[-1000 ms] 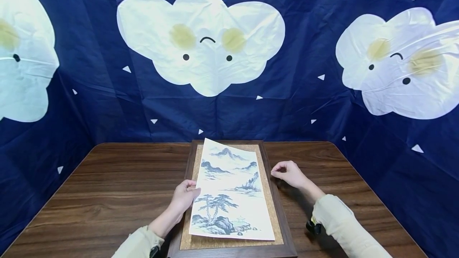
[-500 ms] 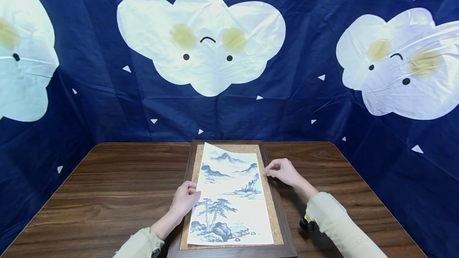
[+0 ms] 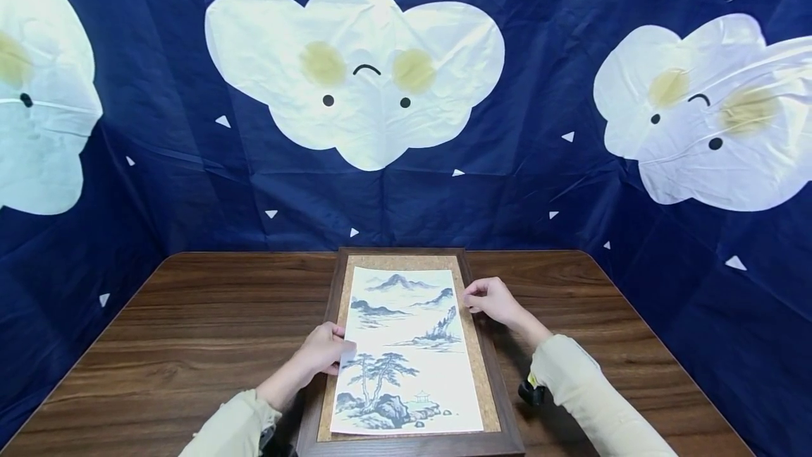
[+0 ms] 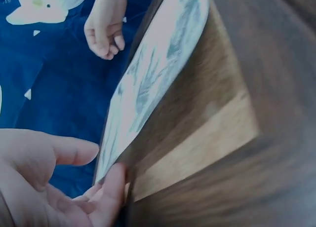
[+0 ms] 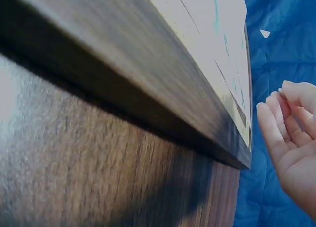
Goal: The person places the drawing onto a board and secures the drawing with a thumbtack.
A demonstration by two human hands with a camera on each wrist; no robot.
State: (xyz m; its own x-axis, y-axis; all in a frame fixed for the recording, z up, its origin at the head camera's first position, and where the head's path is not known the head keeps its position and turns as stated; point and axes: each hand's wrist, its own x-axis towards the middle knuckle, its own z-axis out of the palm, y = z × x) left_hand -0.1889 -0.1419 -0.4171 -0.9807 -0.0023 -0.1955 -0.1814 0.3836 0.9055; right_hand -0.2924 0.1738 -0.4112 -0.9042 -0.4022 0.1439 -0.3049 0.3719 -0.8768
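Note:
An ink landscape print [image 3: 406,344] on white paper lies over a cork board [image 3: 491,407] in a dark wooden frame. My left hand [image 3: 320,351] holds the print's left edge, thumb above and fingers below. In the left wrist view, that edge of the print [image 4: 148,79] bows up off the cork [image 4: 207,84]. My right hand [image 3: 497,300] is over the frame's right side, near the print's upper right edge. Its thumb and fingertips come together, pinching a tiny pale object [image 5: 280,90], too small to make out.
The wooden frame [image 3: 320,372] sits mid-table, reaching from the front to the back edge. Brown wood-grain table [image 3: 190,344] extends to both sides. A dark blue cloth [image 3: 380,203] printed with white clouds hangs behind and at the sides.
The print has come down flatter onto the cork board, its upper left corner lowered. My right hand has moved left, closer to the print. The left hand has stayed at the left edge.

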